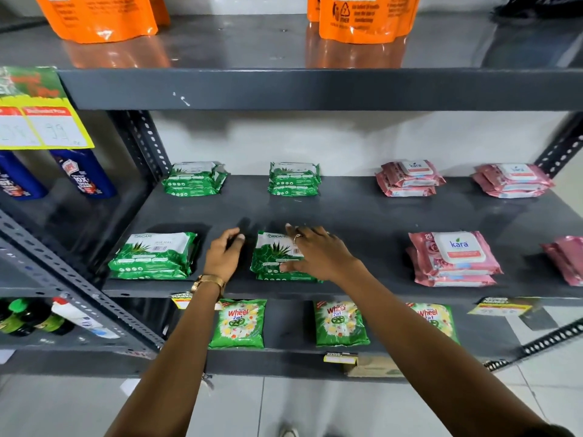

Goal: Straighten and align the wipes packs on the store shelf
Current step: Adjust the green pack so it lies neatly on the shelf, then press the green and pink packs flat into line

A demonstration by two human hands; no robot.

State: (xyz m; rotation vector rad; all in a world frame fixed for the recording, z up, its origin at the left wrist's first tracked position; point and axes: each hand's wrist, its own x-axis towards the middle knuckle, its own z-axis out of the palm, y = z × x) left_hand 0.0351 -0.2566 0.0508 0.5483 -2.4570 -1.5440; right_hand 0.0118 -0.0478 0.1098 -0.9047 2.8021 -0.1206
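On the dark grey shelf (362, 216) lie stacks of wipes packs in two rows. The front middle green stack (271, 257) has my right hand (315, 250) laid flat on its top and right side, fingers spread. My left hand (224, 253) hovers just left of that stack, fingers apart, holding nothing. Another green stack (156, 255) sits front left. Two green stacks (194, 178) (294, 178) lie at the back. Pink wipes stacks lie at front right (452, 258), far right edge (566, 258), and at the back (408, 178) (512, 180).
Orange pouches (362, 17) stand on the shelf above. Green detergent bags (238, 323) lie on the shelf below. Blue bottles (83, 173) and a yellow price sign (41, 121) are on the left unit, past a perforated upright (142, 140).
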